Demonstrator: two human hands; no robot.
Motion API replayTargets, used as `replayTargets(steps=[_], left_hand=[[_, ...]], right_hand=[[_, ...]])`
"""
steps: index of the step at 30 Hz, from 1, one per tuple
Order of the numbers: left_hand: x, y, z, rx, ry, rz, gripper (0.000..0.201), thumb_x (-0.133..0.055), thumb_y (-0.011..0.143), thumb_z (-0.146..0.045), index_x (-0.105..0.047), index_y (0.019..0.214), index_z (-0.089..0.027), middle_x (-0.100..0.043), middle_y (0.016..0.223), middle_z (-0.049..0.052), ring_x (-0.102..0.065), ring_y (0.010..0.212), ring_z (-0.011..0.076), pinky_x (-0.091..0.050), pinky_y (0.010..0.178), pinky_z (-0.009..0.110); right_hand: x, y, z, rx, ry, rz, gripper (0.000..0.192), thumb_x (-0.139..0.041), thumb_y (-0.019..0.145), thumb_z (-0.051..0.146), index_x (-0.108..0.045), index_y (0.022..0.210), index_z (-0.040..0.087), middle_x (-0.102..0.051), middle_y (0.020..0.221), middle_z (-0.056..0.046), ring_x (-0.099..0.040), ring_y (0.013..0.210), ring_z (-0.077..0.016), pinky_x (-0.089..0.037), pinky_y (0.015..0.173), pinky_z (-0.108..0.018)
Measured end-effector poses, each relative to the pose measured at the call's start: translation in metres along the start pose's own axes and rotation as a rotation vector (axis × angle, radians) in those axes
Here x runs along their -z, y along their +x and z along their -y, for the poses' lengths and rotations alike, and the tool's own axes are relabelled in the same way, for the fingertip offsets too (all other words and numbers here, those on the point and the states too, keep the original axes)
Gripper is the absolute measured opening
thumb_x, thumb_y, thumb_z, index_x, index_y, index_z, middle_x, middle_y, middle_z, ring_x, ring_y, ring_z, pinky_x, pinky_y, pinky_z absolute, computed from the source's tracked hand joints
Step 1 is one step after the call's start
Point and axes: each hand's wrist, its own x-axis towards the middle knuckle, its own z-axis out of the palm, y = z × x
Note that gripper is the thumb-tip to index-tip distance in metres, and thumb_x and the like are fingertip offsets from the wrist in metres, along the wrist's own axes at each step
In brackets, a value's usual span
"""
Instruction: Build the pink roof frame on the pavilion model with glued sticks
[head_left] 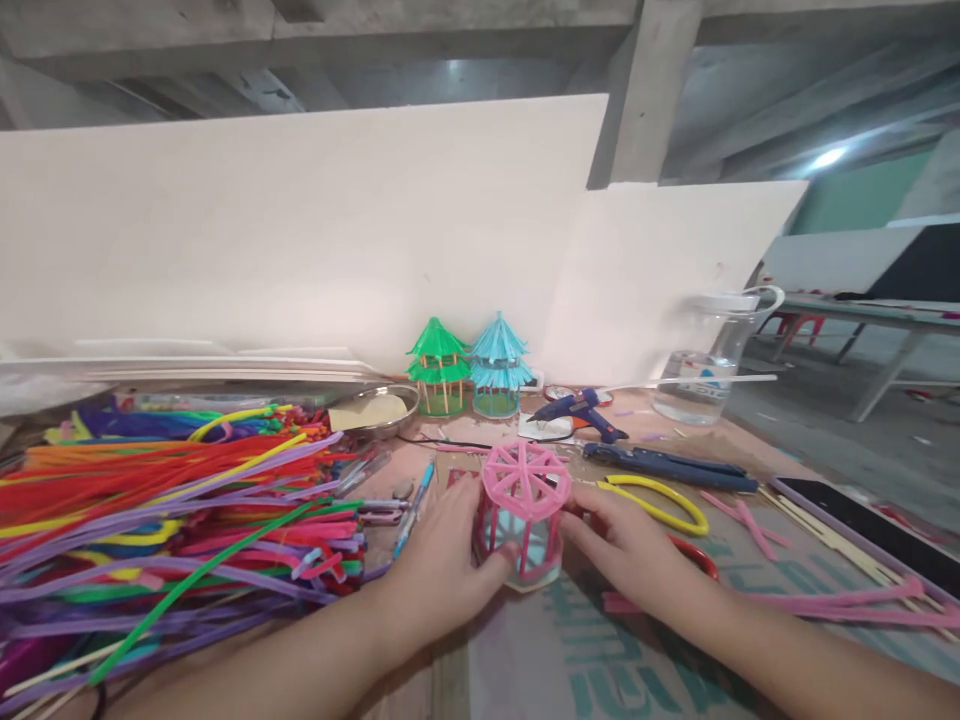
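A small pink pavilion model [526, 482] made of pipe cleaners stands between my hands, with a spoked roof frame, thin posts and a pale base. My left hand [441, 560] grips its left side, the thumb across the lower front and the other fingers behind it. At the upper right, my right hand [626, 540] has thumb and fingertips against the roof rim and a post; some of those fingertips are hidden. Beyond it stand a green two-tier pavilion [436, 345] and a light blue two-tier pavilion [499, 345], side by side.
Many coloured pipe cleaners [165, 500] are heaped at left. A metal bowl [411, 402] sits behind them. A blue glue gun [574, 408], dark blue pliers [667, 465], yellow-handled scissors [660, 503], a water jug [694, 380] and a phone [862, 530] lie or stand rightward. White boards [300, 230] rise behind.
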Motion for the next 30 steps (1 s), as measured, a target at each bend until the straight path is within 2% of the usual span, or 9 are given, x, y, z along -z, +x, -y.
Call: replayTargets(steps=[5,8,10,13,14,16,18,25,30], left_hand=[[-0.002,0.004,0.004,0.050,0.055,0.028,0.038,-0.058,0.084,-0.032,-0.060,0.120,-0.019,-0.064,0.122,0.014,-0.056,0.116,0.0322,-0.045,0.101,0.048],[0.017,0.009,-0.008,0.055,0.135,0.037,0.044,-0.061,0.081,-0.028,-0.059,0.125,-0.021,-0.066,0.118,0.011,-0.059,0.112,0.0295,-0.048,0.096,0.042],[0.040,0.013,-0.016,0.076,0.271,0.127,0.030,-0.059,0.083,-0.026,-0.067,0.111,-0.023,-0.070,0.107,0.007,-0.064,0.101,0.0266,-0.050,0.088,0.036],[0.075,0.020,-0.016,0.025,0.536,0.422,0.024,-0.055,0.079,-0.012,-0.072,0.091,-0.023,-0.070,0.102,0.004,-0.065,0.096,0.0236,-0.047,0.083,0.032],[0.084,0.022,-0.014,0.008,0.542,0.496,0.020,-0.059,0.075,-0.011,-0.072,0.084,-0.023,-0.070,0.098,0.003,-0.065,0.094,0.0229,-0.047,0.082,0.030],[0.094,0.025,-0.008,0.018,0.568,0.600,0.017,-0.068,0.067,-0.009,-0.071,0.076,-0.022,-0.070,0.092,0.001,-0.065,0.087,0.0218,-0.046,0.075,0.028],[0.096,0.027,-0.002,0.081,0.592,0.673,0.019,-0.073,0.064,-0.012,-0.071,0.080,-0.022,-0.070,0.091,0.001,-0.066,0.083,0.0217,-0.045,0.068,0.027],[0.093,0.026,0.002,0.252,0.570,0.667,0.053,-0.078,0.061,-0.018,-0.068,0.113,-0.027,-0.072,0.101,0.002,-0.068,0.085,0.0230,-0.044,0.063,0.025],[0.098,0.026,0.005,0.295,0.663,0.624,0.034,-0.075,0.062,-0.018,-0.072,0.095,-0.025,-0.074,0.089,0.002,-0.069,0.076,0.0234,-0.046,0.061,0.027]], right_hand=[[0.000,0.000,-0.001,-0.010,-0.005,-0.003,0.025,-0.046,0.090,0.031,-0.068,0.087,0.021,-0.074,0.084,-0.006,-0.066,0.079,-0.0234,-0.052,0.070,-0.032],[0.000,-0.001,-0.005,-0.033,-0.021,-0.030,0.024,-0.046,0.091,0.033,-0.065,0.082,0.021,-0.072,0.081,-0.005,-0.065,0.076,-0.0227,-0.051,0.069,-0.032],[0.001,-0.001,-0.008,-0.051,-0.038,-0.044,0.024,-0.046,0.091,0.034,-0.063,0.081,0.021,-0.070,0.079,-0.005,-0.064,0.076,-0.0224,-0.050,0.068,-0.032],[0.001,-0.001,-0.010,-0.055,-0.078,-0.045,0.024,-0.046,0.092,0.034,-0.062,0.079,0.021,-0.068,0.077,-0.004,-0.063,0.078,-0.0226,-0.049,0.069,-0.031],[0.001,-0.001,-0.010,-0.056,-0.088,-0.041,0.024,-0.045,0.092,0.033,-0.061,0.079,0.021,-0.068,0.078,-0.004,-0.063,0.079,-0.0224,-0.048,0.069,-0.031],[0.001,-0.001,-0.010,-0.059,-0.101,-0.037,0.024,-0.045,0.092,0.032,-0.061,0.079,0.020,-0.068,0.078,-0.004,-0.062,0.077,-0.0217,-0.048,0.068,-0.031],[0.001,0.000,-0.009,-0.059,-0.110,-0.040,0.023,-0.045,0.092,0.031,-0.061,0.079,0.020,-0.067,0.076,-0.004,-0.061,0.073,-0.0205,-0.046,0.066,-0.030],[0.002,-0.001,-0.007,-0.057,-0.134,-0.017,0.024,-0.043,0.093,0.033,-0.057,0.077,0.021,-0.064,0.073,-0.002,-0.057,0.068,-0.0186,-0.044,0.063,-0.029],[0.003,-0.001,-0.007,-0.031,-0.115,-0.010,0.023,-0.044,0.093,0.032,-0.060,0.082,0.021,-0.067,0.077,-0.003,-0.058,0.070,-0.0184,-0.044,0.064,-0.029]])
